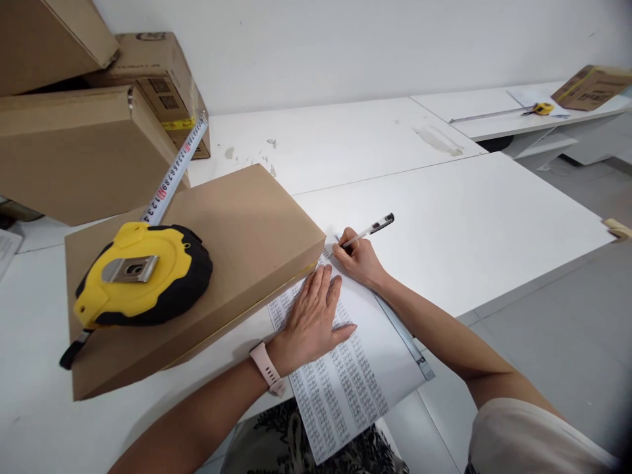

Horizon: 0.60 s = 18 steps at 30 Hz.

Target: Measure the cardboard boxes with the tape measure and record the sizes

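Note:
My right hand grips a pen at the top of a paper sheet covered with handwritten columns. The tip is hidden behind my fingers. My left hand lies flat on the sheet with its fingers spread, and a pink-banded watch is on that wrist. Under the sheet shows the edge of a grey-blue folder or board. Left of my hands rests a closed cardboard box. On top of the box sits a yellow and black tape measure, its blade pulled out toward the back.
More cardboard boxes are stacked at the back left against the wall. Along the far right of the white table are another tape measure and a small box. The sheet's lower part overhangs the table's front edge.

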Motion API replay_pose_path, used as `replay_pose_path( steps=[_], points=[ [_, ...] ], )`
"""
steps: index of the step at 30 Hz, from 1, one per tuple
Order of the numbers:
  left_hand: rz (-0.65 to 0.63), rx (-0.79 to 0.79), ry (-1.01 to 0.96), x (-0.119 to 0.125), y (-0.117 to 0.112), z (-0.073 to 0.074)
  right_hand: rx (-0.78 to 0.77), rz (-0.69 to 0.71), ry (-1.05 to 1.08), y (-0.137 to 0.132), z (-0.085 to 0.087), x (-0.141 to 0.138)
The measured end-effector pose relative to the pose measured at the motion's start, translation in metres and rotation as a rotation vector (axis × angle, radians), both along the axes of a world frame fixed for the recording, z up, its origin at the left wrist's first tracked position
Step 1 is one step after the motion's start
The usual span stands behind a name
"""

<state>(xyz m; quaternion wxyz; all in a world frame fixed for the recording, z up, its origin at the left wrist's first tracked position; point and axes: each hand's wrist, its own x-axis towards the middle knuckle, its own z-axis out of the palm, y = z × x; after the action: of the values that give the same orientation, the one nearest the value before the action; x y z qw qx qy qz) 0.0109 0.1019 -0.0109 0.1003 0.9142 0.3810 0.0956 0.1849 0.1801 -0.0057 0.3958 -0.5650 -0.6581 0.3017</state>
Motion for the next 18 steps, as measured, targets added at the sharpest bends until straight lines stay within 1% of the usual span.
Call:
replay_pose_path(
  steps=[3,5,8,10,12,16,18],
  points=[
    [-0.004,0.001,-0.018,0.000,0.000,-0.002,0.023,-0.041,0.029,0.001,-0.002,0.002],
    [-0.004,0.000,-0.024,0.000,0.000,-0.003,0.097,-0.034,0.037,0.002,-0.004,0.006],
    [-0.001,-0.001,-0.023,0.000,0.000,-0.003,0.253,0.061,-0.087,0.004,-0.007,0.016],
    [0.003,-0.004,-0.017,-0.001,0.000,-0.002,0.320,0.154,-0.207,0.005,-0.009,0.023],
    [0.005,-0.007,-0.016,-0.002,0.001,-0.002,0.349,0.238,-0.297,0.004,-0.010,0.030],
    [-0.007,0.017,-0.066,-0.002,0.002,-0.001,0.412,0.299,-0.411,0.004,-0.014,0.034],
    [-0.014,0.064,-0.130,-0.004,-0.003,0.003,0.445,0.342,-0.467,0.005,-0.016,0.033]
  ],
)
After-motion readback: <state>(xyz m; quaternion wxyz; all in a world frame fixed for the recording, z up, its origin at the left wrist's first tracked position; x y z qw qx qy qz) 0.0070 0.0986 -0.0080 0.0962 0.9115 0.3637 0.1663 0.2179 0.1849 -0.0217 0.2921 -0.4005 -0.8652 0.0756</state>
